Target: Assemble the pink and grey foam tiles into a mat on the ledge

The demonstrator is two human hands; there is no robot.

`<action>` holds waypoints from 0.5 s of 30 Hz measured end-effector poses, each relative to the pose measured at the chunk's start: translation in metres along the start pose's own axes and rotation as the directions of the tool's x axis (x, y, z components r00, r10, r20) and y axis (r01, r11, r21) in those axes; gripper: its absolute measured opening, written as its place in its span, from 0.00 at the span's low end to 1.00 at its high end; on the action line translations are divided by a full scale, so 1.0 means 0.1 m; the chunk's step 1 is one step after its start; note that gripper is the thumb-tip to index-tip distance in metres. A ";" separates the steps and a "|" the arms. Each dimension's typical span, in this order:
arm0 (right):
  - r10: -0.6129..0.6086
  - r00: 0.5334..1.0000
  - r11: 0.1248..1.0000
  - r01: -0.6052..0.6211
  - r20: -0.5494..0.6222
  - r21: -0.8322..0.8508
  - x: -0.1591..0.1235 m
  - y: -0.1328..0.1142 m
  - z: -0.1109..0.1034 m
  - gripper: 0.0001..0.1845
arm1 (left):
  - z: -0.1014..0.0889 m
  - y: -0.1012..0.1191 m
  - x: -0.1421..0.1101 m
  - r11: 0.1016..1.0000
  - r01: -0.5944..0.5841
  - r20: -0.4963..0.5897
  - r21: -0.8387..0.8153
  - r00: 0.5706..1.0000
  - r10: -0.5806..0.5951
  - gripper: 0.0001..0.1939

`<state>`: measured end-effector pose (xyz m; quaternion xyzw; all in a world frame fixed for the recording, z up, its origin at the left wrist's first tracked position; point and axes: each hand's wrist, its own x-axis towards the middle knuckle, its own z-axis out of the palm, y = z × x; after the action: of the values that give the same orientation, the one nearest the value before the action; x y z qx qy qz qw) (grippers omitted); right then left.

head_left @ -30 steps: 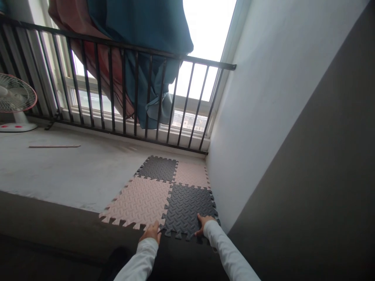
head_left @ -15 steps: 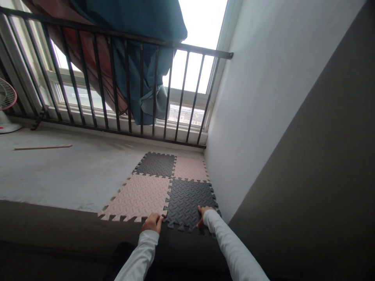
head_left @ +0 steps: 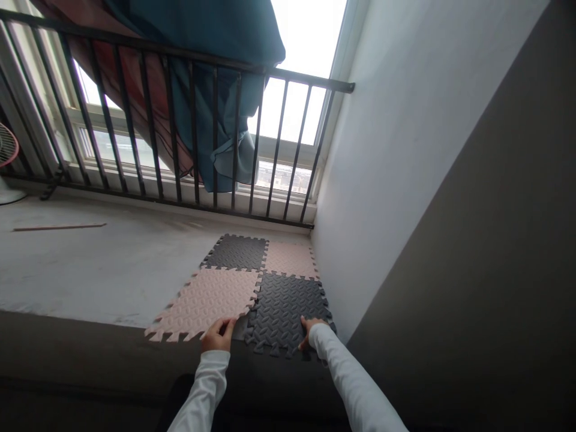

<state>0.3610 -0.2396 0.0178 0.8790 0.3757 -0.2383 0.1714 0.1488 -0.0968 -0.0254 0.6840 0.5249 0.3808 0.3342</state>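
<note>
Four foam puzzle mats lie in a two-by-two block, pink and black in alternation. My left hand [head_left: 218, 335] pinches the front right corner of the near pink foam mat [head_left: 209, 300], which is bent slightly upward. Along that front end a gap shows between it and the near black foam mat [head_left: 288, 306]; farther back their teeth still meet. My right hand [head_left: 311, 331] rests on the black mat close to the wall, thumb and finger spread apart. Behind them are the far black foam mat [head_left: 238, 252] and the far pink foam mat [head_left: 290, 259], joined to the near ones.
The mats lie on a raised concrete ledge [head_left: 90, 270] whose front edge drops off below. A wall [head_left: 382, 150] bounds the right side. Dark metal railing [head_left: 180, 132] runs along the window, with curtains [head_left: 216, 36] behind it. A thin stick [head_left: 58, 227] and a fan [head_left: 9, 156] are at left.
My left hand has moved left and pulled the near pink mat's front corner up and away from the black mat, opening a gap. My right hand stays on the black mat.
</note>
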 end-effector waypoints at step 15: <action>-0.030 1.000 0.999 0.030 0.008 0.017 0.12 0.02 0.08 0.61 | -0.56 0.51 0.58 0.999 0.004 -0.258 -0.047 0.966 -0.016 0.15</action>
<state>0.3673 -0.2383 0.0047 0.8738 0.3859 -0.2477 0.1618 0.1330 -0.0488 0.0555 0.6179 0.5587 0.4770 0.2803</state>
